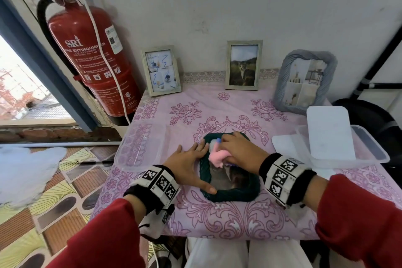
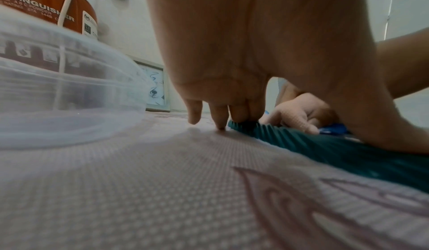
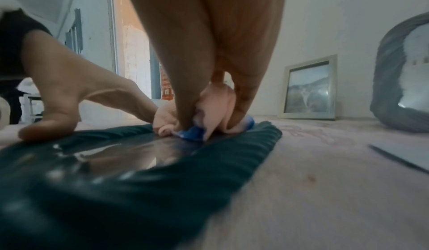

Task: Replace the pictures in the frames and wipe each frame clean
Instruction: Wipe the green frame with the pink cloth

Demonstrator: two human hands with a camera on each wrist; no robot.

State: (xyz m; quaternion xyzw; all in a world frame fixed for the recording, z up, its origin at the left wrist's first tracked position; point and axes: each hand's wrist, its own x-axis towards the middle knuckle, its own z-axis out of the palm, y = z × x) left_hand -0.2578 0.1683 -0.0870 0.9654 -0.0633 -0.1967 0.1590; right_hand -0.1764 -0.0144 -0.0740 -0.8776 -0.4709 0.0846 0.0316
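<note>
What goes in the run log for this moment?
step: wiping glass | left hand: flat, steadying green frame | right hand: grips pink cloth on glass | frame: flat on table

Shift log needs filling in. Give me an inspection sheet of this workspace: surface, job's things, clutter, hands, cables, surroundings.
Surface: pink floral tablecloth covering the table.
Job's things: dark green ribbed picture frame lying flat; pink wiping cloth on its glass; two pale wooden frames and a grey twisted frame upright at the wall.
Clutter: clear plastic tub on the left; another clear tub on the right under a white sheet.
Hands: left hand presses flat on the green frame's edge; right hand grips the cloth.
Cables: white cord across the extinguisher.
Surroundings: red fire extinguisher, white wall, window.
</note>
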